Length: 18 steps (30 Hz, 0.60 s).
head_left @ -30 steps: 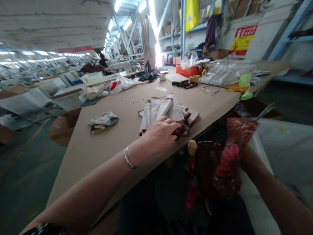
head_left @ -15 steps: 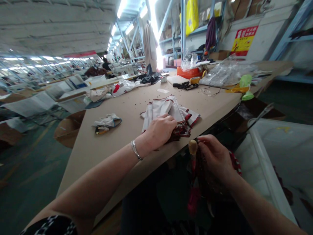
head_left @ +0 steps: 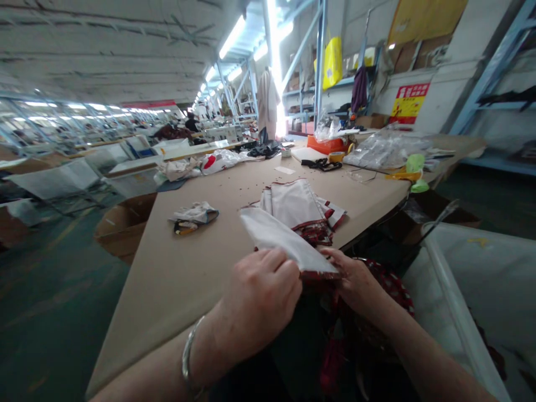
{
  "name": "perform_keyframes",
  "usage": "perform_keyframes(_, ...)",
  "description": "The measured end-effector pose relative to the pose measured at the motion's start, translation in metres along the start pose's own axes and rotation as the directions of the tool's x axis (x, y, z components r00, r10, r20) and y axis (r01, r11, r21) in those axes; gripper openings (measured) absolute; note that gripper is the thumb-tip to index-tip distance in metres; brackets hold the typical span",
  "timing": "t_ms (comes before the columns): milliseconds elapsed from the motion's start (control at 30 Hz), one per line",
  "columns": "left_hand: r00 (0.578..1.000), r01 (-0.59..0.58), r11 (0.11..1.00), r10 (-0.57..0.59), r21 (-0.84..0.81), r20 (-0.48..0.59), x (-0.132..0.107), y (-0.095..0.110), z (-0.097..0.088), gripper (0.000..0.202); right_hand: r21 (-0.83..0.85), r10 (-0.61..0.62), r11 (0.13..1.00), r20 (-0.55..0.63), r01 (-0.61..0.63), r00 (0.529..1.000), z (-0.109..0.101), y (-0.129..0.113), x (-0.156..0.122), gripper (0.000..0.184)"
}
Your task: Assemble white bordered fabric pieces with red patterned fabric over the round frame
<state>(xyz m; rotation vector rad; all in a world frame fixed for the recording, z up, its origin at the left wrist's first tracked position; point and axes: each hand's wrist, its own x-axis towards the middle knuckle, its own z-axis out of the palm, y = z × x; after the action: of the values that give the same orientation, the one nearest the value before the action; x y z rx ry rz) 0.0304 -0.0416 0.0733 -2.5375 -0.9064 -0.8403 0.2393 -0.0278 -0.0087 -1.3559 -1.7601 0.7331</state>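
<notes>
A white fabric piece with a dark red edge [head_left: 288,240] is held up at the front edge of the table. My left hand [head_left: 262,301] is closed on its near left part, knuckles up. At its right end, my right hand [head_left: 355,282] pinches the red-edged corner between thumb and fingers. Just behind it lies a stack of similar white pieces with red trim [head_left: 297,204], loosely fanned on the table. Below my right hand hangs dark red patterned cloth [head_left: 387,285], partly hidden by the hand and in shadow.
A work glove [head_left: 195,213] lies on the brown tabletop [head_left: 176,290] at left. Black scissors [head_left: 320,164], yellow tape [head_left: 336,157], an orange box [head_left: 326,144] and clear plastic bags [head_left: 389,149] are farther back. A white bin [head_left: 446,285] stands at right, a cardboard box [head_left: 121,226] at left.
My left hand has come from the stack toward me with a white piece. My right hand now grips that piece's corner; the wooden knob beside it is no longer visible. The view has shifted slightly.
</notes>
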Motion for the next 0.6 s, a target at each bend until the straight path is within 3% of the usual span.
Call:
perform_keyframes(100, 0.971, 0.24, 0.937, -0.235, -0.252, 0.05, -0.035, 0.015, 0.02, 0.016, 0.161, 0.077, 0.986, -0.175, -0.049, 0.982, -0.005, 0.009, -0.027, 0.027)
perform_keyframes(133, 0.929, 0.368, 0.852, -0.353, -0.372, 0.111, -0.046, 0.02, 0.03, 0.016, 0.117, 0.063, 0.993, -0.25, -0.035, 0.966, -0.004, 0.012, -0.036, 0.024)
perform_keyframes(167, 0.857, 0.506, 0.704, -0.477, -0.499, 0.195, -0.056, 0.025, 0.041, 0.016, 0.033, 0.027, 0.999, -0.275, -0.019, 0.961, -0.001, 0.015, -0.045, 0.021)
perform_keyframes(233, 0.62, 0.69, 0.21, -0.666, -0.693, 0.415, -0.072, 0.035, 0.063, 0.015, -0.167, -0.035, 0.986, -0.163, 0.007, 0.986, 0.011, 0.024, -0.063, 0.016)
perform_keyframes(267, 0.484, 0.68, -0.071, -0.704, -0.73, 0.519, -0.077, 0.039, 0.072, 0.014, -0.247, -0.035, 0.969, -0.063, 0.018, 0.997, 0.02, 0.03, -0.071, 0.016)
perform_keyframes(300, 0.363, 0.606, -0.316, -0.707, -0.73, 0.607, -0.08, 0.044, 0.079, 0.014, -0.299, -0.009, 0.954, 0.032, 0.018, 0.999, 0.032, 0.038, -0.08, 0.018)
perform_keyframes(333, 0.269, 0.499, -0.497, -0.69, -0.71, 0.672, -0.082, 0.048, 0.086, 0.016, -0.32, 0.029, 0.947, 0.115, 0.009, 0.993, 0.044, 0.045, -0.088, 0.022)
perform_keyframes(367, 0.2, 0.392, -0.617, -0.667, -0.682, 0.718, -0.082, 0.052, 0.091, 0.019, -0.307, 0.066, 0.952, 0.179, -0.008, 0.982, 0.055, 0.053, -0.095, 0.025)
perform_keyframes(433, 0.12, 0.252, -0.738, -0.618, -0.627, 0.777, -0.083, 0.057, 0.101, 0.023, -0.194, 0.135, 0.977, 0.256, -0.086, 0.957, 0.074, 0.066, -0.106, 0.027)
perform_keyframes(500, 0.088, 0.234, -0.778, -0.58, -0.583, 0.81, -0.086, 0.06, 0.111, 0.023, 0.018, 0.241, 0.967, 0.253, -0.253, 0.937, 0.081, 0.074, -0.111, 0.021)
perform_keyframes(567, 0.099, 0.36, -0.751, -0.56, -0.554, 0.823, -0.092, 0.065, 0.12, 0.02, 0.311, 0.394, 0.843, 0.198, -0.439, 0.897, 0.078, 0.077, -0.11, 0.023)
perform_keyframes(600, 0.126, 0.464, -0.712, -0.537, -0.528, 0.834, -0.095, 0.068, 0.124, 0.019, 0.445, 0.459, 0.753, 0.173, -0.485, 0.871, 0.074, 0.077, -0.108, 0.027)
